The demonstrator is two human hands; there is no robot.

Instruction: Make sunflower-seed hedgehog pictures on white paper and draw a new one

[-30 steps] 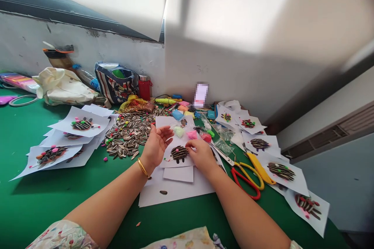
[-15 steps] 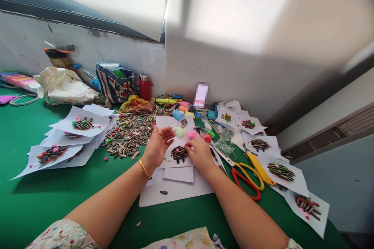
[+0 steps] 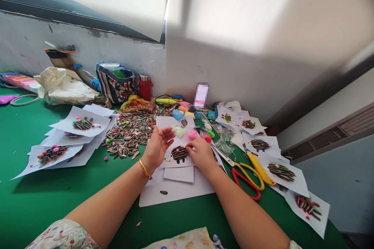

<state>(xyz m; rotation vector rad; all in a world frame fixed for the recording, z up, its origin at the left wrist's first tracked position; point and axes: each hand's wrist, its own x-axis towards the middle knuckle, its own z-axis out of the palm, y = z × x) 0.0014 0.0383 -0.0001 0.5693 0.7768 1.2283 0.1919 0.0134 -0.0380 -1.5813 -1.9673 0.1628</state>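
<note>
A hedgehog figure of striped seeds [image 3: 179, 153] with dark feet and a pink dot lies on a white card [image 3: 172, 164]. My right hand [image 3: 201, 153] is at the figure's right edge, thumb and forefinger pinched together; whatever they hold is too small to make out. Left of the card, my left hand [image 3: 157, 147] is raised, palm turned inward and fingers apart, with nothing in it. A gold bracelet [image 3: 144, 168] circles that wrist. Pink clay [image 3: 192, 135] and pale green clay [image 3: 179, 132] lie just beyond the hands.
Loose sunflower seeds [image 3: 125, 140] are heaped left of centre. Finished seed cards [image 3: 66, 138] lie at the left and more cards [image 3: 292, 186] at the right. Scissors [image 3: 248, 181] rest right of my right hand. Bags [image 3: 117, 85] and a red flask [image 3: 145, 88] stand by the wall.
My right hand has shifted very slightly at the figure's right edge. My left hand has stayed in place.
</note>
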